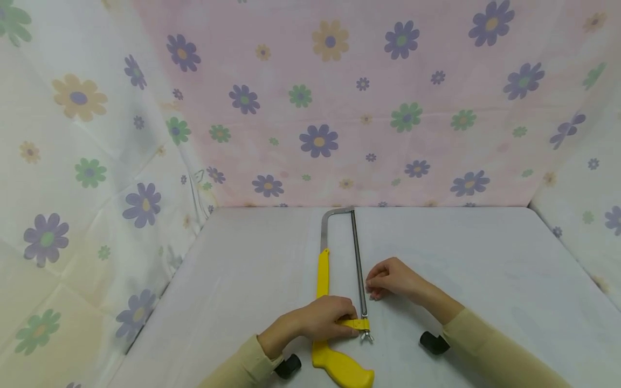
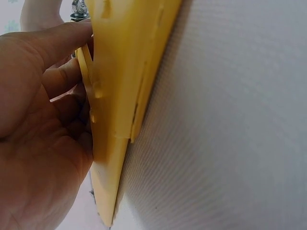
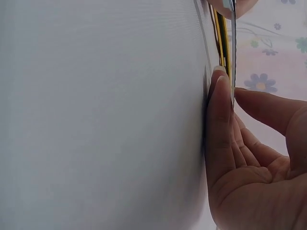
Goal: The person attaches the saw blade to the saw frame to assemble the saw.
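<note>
A hacksaw with a yellow handle point(image 1: 346, 369) lies on the table, its metal bow pointing away from me. My left hand point(image 1: 327, 318) reaches over the yellow frame point(image 1: 322, 269) and pinches the short yellow arm point(image 1: 356, 324) beside the wing nut point(image 1: 366, 337). In the left wrist view, the thumb and fingers of that hand point(image 2: 38, 96) press against the yellow part point(image 2: 115, 72). Just right of the saw's blade point(image 1: 357, 253) is my right hand point(image 1: 395, 277), fingers loosely bent. Whether its fingertips touch the blade is unclear, even in the right wrist view.
A white table point(image 1: 242, 269) lies under the saw. Pink floral fabric point(image 1: 291, 167) hangs along the back edge, with more floral fabric on both sides. Black pieces point(image 1: 434, 343) show at both wrists.
</note>
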Tool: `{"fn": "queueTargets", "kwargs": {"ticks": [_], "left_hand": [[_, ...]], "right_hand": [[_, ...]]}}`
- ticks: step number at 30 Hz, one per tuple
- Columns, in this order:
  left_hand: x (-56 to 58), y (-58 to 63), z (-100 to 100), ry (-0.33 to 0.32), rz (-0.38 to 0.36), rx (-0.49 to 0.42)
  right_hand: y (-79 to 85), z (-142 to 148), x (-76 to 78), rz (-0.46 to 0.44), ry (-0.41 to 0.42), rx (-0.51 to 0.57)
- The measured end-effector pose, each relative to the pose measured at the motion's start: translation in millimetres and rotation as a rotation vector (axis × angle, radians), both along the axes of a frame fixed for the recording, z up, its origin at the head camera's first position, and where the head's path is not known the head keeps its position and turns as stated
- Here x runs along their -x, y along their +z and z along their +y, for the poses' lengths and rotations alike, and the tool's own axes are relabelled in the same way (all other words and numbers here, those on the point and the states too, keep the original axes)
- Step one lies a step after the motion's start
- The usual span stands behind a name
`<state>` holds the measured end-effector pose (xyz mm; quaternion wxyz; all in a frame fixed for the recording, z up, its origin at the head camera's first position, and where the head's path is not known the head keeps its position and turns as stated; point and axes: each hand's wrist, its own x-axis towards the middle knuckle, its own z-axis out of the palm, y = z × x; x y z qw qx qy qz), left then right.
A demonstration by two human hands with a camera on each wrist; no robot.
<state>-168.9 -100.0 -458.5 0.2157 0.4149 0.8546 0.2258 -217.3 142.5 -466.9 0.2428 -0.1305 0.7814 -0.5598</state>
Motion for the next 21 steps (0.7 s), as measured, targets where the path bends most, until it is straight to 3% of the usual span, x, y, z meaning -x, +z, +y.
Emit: {"fn": "queueTargets", "kwargs": {"ticks": [5, 8, 9, 12, 15, 16, 21], "left_hand": [[2.2, -4.8, -1.3, -0.02, 0.003, -0.007], [4.0, -9.1, -2.8, -0.033, 0.006, -0.016], [5.8, -16.9, -3.3, -0.04, 0.024, -0.014], [5.7, -17.5, -3.1, -0.036, 0.014, -0.012], [4.1, -13.8, -1.9, -0.02, 0.005, -0.003], [2.2, -6.3, -1.3, -0.011, -0.013, -0.005], [0.7, -2.5, -0.1, 0.007, -0.011, 0.008]], "right_hand": [[2.4, 5.5, -8.8, 0.004, 0.027, -0.01], [3.5, 8.6, -13.9, 0.032, 0.053, -0.031], [4.0, 9.4, -15.6, 0.046, 0.065, -0.04], [4.8, 11.8, -20.1, 0.081, 0.093, -0.069], [6.6, 13.7, -24.8, 0.097, 0.111, -0.088], [7.1, 14.4, -26.5, 0.099, 0.115, -0.092], [10.1, 17.3, -36.5, 0.105, 0.153, -0.104]]}}
